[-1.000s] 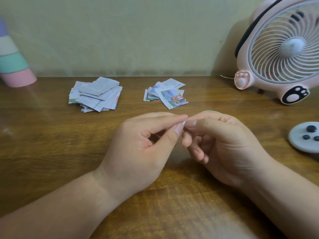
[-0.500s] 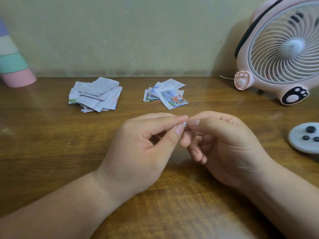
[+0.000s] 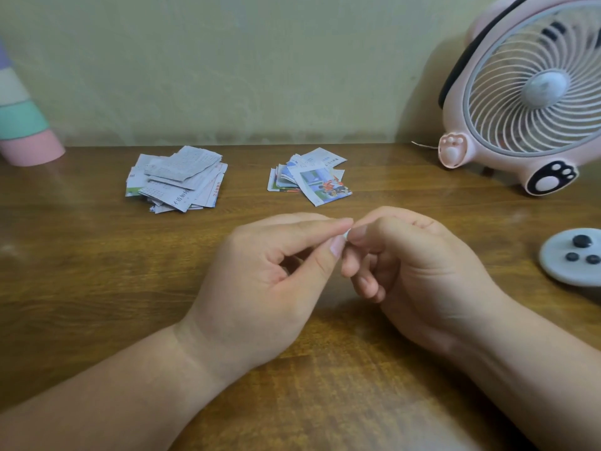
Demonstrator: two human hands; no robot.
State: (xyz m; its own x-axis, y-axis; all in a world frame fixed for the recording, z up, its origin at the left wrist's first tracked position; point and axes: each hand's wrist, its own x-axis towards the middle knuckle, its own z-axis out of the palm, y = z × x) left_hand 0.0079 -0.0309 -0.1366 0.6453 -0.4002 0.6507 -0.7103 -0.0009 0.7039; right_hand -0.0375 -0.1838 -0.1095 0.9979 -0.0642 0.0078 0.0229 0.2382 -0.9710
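Left hand: the left hand (image 3: 260,281) is over the middle of the table (image 3: 81,271), its thumb and forefinger brought together in a pinch on the paper scrap (image 3: 347,235); its other fingers are curled behind and mostly hidden.
Right hand: the right hand (image 3: 422,275) meets the left one tip to tip, and its thumb and forefinger pinch the same scrap from the other side; its 3 remaining fingers are curled loosely toward the palm.
Paper scrap: a tiny white bit, only a sliver of which shows between the 2 pairs of fingertips; its shape and print are too small to tell.
Left pile: a loose heap of printed slips (image 3: 177,179), mostly white and pale pink, lies on the table beyond the left hand, well apart from it.
Right pile: a smaller stack of coloured picture cuttings (image 3: 309,177) lies beyond the fingertips, near them but not touching.
Fan: a pink fan (image 3: 533,92) with paw-shaped feet stands at the far right against the wall (image 3: 244,66).
Disc: a round grey disc (image 3: 572,258) with 3 dark buttons lies at the right edge, beside the right hand.
Cup: a striped pastel cup (image 3: 22,125) stands at the far left edge, partly out of view.
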